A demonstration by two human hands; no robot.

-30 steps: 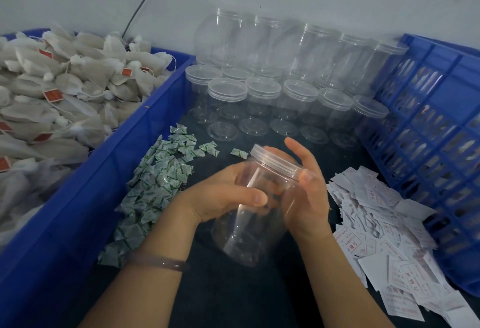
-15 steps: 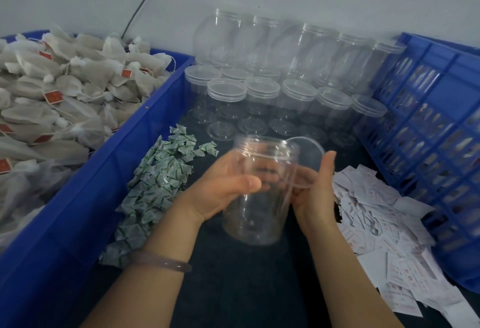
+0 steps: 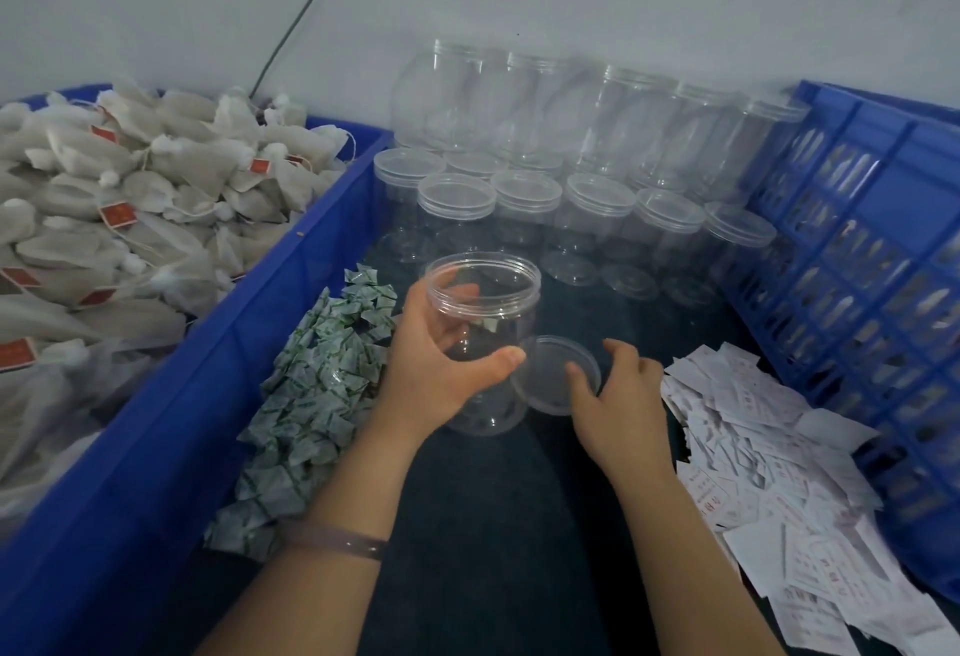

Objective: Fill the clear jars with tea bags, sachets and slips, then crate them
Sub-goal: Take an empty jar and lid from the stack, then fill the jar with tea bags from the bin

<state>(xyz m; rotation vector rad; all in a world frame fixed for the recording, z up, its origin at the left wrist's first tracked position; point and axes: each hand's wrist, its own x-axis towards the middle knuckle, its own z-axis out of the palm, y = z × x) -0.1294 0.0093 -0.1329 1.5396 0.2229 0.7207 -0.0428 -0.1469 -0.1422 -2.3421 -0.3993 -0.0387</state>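
Left hand (image 3: 436, 369) grips clear round jar (image 3: 488, 291) — lid (image 3: 545, 382) off.

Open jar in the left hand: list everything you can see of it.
The open jar is clear plastic, round and wide-mouthed, with a ridged neck and no lid on. It is empty and nearly upright, its base on or just above the dark table; I cannot tell which. The left hand grips its side, thumb in front, fingers showing through the wall. Its lid lies by the base, under the right hand.
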